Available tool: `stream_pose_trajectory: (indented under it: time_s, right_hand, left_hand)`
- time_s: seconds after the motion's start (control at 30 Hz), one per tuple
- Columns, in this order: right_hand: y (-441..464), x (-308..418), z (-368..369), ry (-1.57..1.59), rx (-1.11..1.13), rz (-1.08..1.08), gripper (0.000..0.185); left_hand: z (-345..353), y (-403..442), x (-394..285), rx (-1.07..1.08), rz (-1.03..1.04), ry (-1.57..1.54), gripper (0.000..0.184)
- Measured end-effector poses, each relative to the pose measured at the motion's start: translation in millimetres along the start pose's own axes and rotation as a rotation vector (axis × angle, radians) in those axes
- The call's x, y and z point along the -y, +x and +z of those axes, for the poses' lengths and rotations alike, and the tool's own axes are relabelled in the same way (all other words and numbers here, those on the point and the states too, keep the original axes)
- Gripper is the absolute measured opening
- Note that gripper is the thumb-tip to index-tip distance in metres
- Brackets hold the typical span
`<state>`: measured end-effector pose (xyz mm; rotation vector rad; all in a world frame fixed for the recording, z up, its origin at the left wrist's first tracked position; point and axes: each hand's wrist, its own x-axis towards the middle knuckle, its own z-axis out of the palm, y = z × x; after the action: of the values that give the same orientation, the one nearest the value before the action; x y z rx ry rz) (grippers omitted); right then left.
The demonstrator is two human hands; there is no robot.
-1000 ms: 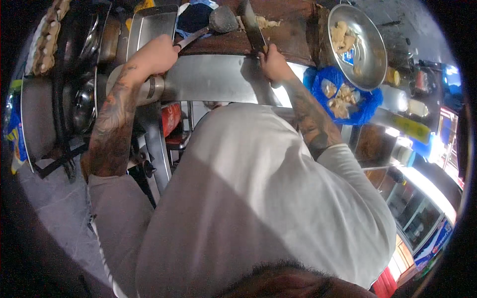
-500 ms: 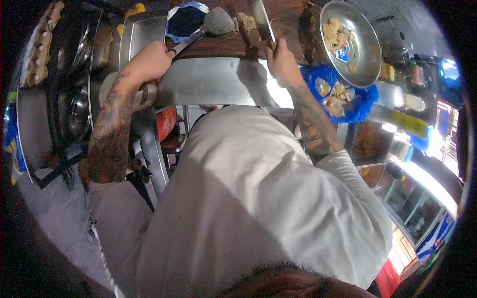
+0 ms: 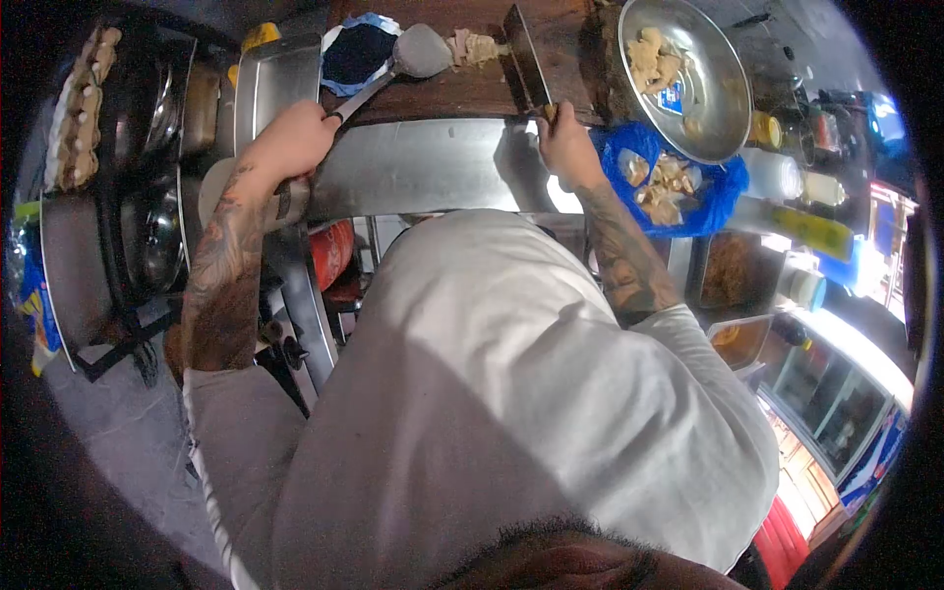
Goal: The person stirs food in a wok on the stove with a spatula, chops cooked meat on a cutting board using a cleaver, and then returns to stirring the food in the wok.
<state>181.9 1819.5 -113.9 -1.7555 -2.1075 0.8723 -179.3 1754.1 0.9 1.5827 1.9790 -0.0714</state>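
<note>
My left hand is closed around the handle of a metal wok spatula. Its wide rounded head rests by a small heap of pale chopped food on a dark wooden board. In my right hand is the handle of a cleaver. The blade stands on edge just right of the heap, pointing away from me. What the chopped food is, I cannot make out.
Right of the board stands a metal bowl with pale chunks in it. A blue plastic bag holding scraps lies below it. At left are a steel tray and an egg carton. A dark-topped blue-edged container sits behind the spatula.
The cleaver has shifted slightly right and its blade shows darker, at a changed angle. The spatula head has moved a little left and nearer me. Both hands keep their hold.
</note>
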Motion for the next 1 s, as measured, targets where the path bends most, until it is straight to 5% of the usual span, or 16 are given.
stream_pose_trajectory:
  time_s: [0.1, 0.47, 0.8, 1.0]
  right_hand:
    - [0, 4, -2, -0.023, 0.014, 0.017, 0.033]
    - [-28, -19, -7, 0.263, 0.068, 0.165, 0.036]
    - [-29, -26, 20, 0.328, 0.084, 0.245, 0.034]
    - [20, -13, 16, 0.180, 0.073, -0.021, 0.036]
  left_hand:
    - [-5, 0, -7, 0.097, -0.105, -0.025, 0.044]
    - [2, 33, 1, -0.281, 0.043, 0.079, 0.037]
    - [36, 34, 7, -0.348, 0.114, 0.163, 0.028]
    - [24, 4, 1, -0.242, 0.001, 0.175, 0.029]
